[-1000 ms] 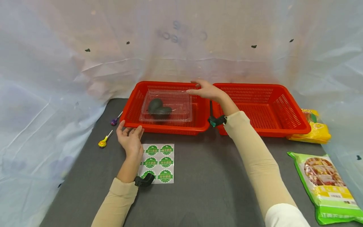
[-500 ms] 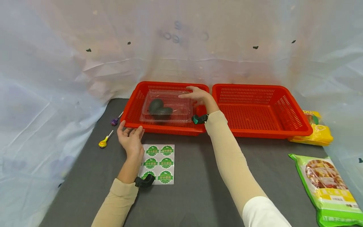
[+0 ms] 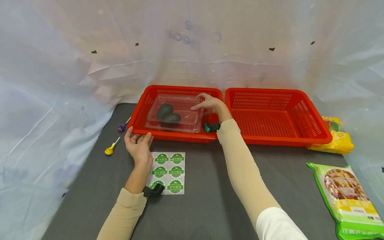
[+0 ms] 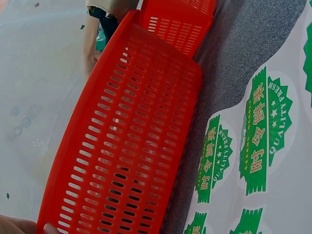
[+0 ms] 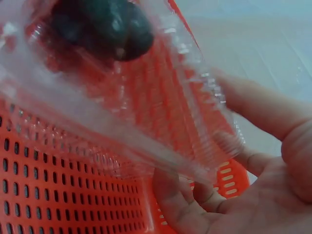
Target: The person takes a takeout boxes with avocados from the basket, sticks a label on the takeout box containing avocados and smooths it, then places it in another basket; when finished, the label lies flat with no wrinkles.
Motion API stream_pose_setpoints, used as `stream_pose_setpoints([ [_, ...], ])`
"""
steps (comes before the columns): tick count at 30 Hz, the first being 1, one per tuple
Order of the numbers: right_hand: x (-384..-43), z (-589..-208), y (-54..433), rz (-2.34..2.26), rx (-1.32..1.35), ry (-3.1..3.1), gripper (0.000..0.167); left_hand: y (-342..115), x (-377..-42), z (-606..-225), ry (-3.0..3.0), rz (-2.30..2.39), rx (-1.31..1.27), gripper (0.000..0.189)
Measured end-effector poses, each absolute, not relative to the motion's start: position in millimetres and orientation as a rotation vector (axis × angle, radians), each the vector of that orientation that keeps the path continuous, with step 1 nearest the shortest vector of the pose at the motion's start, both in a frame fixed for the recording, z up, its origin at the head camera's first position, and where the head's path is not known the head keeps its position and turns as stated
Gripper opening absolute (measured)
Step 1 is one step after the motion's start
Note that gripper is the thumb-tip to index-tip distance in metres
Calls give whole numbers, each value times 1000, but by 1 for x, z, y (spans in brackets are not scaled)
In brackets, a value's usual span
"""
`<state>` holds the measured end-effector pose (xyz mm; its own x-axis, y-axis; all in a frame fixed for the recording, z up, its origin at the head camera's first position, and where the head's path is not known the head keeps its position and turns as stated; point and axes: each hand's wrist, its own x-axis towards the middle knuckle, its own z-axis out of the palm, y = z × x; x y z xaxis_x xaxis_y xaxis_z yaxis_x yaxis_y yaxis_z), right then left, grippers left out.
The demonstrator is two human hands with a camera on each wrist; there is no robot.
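Avocados [image 3: 170,118], two and dark green, lay in a clear plastic clamshell [image 3: 189,121] inside the left red basket [image 3: 180,136]. The right hand [image 3: 210,102] pinched the clamshell's right end in its grip; the left hand [image 3: 139,146] held the basket's near rim by its left corner. Lifted by that end only, the thin clamshell might flex or slip, and the avocados, apparently loose inside, could roll and drag the far end down.

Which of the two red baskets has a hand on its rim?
The left basket: the left hand holds its near-left corner. No hand touches the right basket, beside the yellow bag.
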<state>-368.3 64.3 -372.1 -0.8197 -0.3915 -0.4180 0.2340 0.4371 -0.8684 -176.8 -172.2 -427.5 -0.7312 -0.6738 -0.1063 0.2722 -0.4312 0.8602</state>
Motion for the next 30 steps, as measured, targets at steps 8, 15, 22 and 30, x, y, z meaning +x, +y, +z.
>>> stream_pose_setpoints([
  [8, -368, -382, 66, -1476, -123, 2013, 59, -172, -176, -427, -1195, -2180, 610, 68],
  [15, -368, -384, 67, -1501, -137, 2012, 56, -171, -175, -428, -1197, -2179, 604, 68],
  [22, -366, -379, 68, -1645, -87, 2017, 46, -171, -175, -428, -1199, -2178, 604, 68],
  [30, -368, -371, 70, -1855, -5, 1975, 38, -171, -175, -428, -1206, -2178, 592, 68],
])
